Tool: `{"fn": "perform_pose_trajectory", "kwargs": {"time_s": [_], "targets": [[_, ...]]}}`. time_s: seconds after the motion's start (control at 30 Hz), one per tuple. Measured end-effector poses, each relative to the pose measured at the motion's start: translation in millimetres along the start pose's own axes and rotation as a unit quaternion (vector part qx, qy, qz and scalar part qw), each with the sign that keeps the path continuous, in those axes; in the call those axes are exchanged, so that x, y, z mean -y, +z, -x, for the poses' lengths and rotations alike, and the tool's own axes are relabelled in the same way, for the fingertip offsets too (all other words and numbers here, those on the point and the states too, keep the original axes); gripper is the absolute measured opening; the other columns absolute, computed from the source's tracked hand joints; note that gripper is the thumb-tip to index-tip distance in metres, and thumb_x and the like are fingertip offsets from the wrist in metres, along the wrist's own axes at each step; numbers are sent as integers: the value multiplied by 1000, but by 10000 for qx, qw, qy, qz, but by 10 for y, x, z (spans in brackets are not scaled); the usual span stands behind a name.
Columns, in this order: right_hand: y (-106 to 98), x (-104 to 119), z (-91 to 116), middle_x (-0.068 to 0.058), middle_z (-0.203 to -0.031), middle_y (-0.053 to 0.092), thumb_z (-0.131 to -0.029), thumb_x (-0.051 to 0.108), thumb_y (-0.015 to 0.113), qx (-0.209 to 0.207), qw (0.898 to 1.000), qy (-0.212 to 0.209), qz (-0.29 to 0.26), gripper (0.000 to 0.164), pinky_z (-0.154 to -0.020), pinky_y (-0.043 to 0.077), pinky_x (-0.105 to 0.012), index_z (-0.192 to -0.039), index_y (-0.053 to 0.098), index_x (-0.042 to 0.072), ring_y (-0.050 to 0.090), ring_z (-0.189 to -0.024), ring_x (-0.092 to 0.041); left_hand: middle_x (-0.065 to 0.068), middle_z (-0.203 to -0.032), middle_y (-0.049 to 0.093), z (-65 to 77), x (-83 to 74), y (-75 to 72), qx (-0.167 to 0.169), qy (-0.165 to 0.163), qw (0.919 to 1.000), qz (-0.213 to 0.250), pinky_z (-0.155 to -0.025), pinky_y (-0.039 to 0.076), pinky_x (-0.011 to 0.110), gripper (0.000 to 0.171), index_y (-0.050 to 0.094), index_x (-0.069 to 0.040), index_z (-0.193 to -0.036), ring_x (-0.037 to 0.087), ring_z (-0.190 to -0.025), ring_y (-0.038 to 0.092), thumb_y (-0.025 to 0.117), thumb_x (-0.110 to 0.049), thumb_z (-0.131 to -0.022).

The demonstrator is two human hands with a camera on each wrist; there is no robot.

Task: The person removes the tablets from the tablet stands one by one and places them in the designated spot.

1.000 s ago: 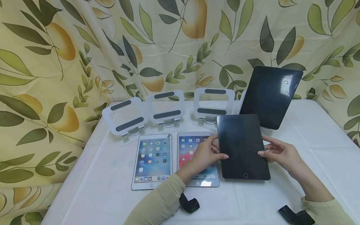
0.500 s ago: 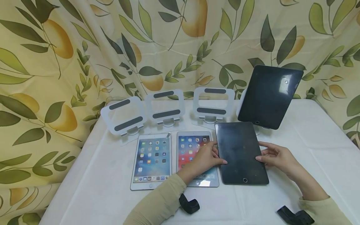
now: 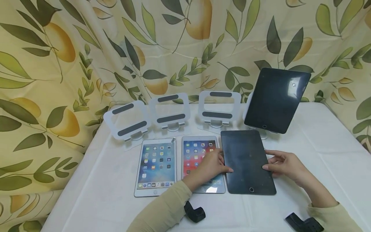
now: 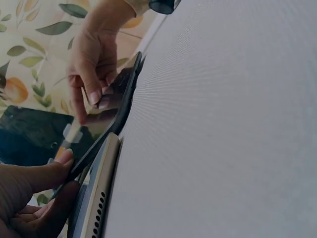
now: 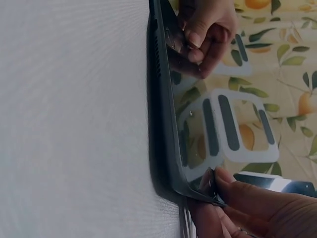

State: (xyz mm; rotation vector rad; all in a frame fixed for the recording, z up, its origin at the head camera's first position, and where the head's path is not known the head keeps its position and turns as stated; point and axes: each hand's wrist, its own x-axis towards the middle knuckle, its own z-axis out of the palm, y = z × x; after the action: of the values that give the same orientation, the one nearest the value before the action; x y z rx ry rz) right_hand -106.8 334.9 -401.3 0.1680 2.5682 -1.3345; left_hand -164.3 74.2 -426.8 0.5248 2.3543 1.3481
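Observation:
My left hand [image 3: 209, 166] pinches the left edge of a black tablet [image 3: 247, 167], thumb on the dark screen and fingers under it. On the opposite edge, my right hand [image 3: 285, 164] holds it the same way, as the right wrist view shows with that thumb [image 5: 237, 188] on top. The black tablet lies low over the white cloth, slightly tilted in the left wrist view, its left side by the white tablet's edge [image 4: 101, 193]. Beside it a white tablet with a red and blue screen [image 3: 191, 162] is partly covered by my left hand. Another white tablet [image 3: 156, 167] lies further left.
Three white tablet stands with grey pads, a left one [image 3: 127, 120], a middle one [image 3: 171, 108] and a right one [image 3: 220, 108], stand along the back. At back right another black tablet [image 3: 278, 100] rests on a stand. A leaf-patterned curtain [image 3: 185, 48] hangs behind the table.
Both hands have lowered the black tablet and drawn it slightly towards me, so the tablet on the back right stand shows more. The white tablets and stands have stayed in place.

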Motion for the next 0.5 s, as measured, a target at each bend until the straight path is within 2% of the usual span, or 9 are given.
{"fn": "perform_pose_trajectory", "kwargs": {"time_s": [0.2, 0.3, 0.5], "targets": [[9, -55, -47, -8, -87, 68, -77, 14, 77, 121, 9996, 244, -125, 79, -61, 56, -29, -136, 34, -17, 63, -67, -10, -5, -66, 56, -22, 2, 6, 54, -88, 9996, -277, -55, 43, 16, 77, 48, 4, -133, 5, -53, 54, 85, -20, -70], [10, -88, -71, -3, -85, 68, -78, 13, 76, 126, 9990, 285, -324, 78, -60, 56, -29, -136, 34, -17, 62, -66, -8, -6, -64, 57, -33, 2, -7, 126, -141, 9990, -405, -61, 44, 14, 76, 48, 5, -133, 5, -49, 56, 84, -21, -71], [17, -126, -78, -1, -85, 69, -79, 13, 76, 55, 9987, 335, -382, 74, -60, 56, -28, -133, 36, -19, 62, -66, -7, -5, -63, 60, -28, 8, -27, 309, -205, 9992, -118, -71, 47, 14, 74, 47, 7, -133, 6, -49, 60, 82, -16, -73]]}}
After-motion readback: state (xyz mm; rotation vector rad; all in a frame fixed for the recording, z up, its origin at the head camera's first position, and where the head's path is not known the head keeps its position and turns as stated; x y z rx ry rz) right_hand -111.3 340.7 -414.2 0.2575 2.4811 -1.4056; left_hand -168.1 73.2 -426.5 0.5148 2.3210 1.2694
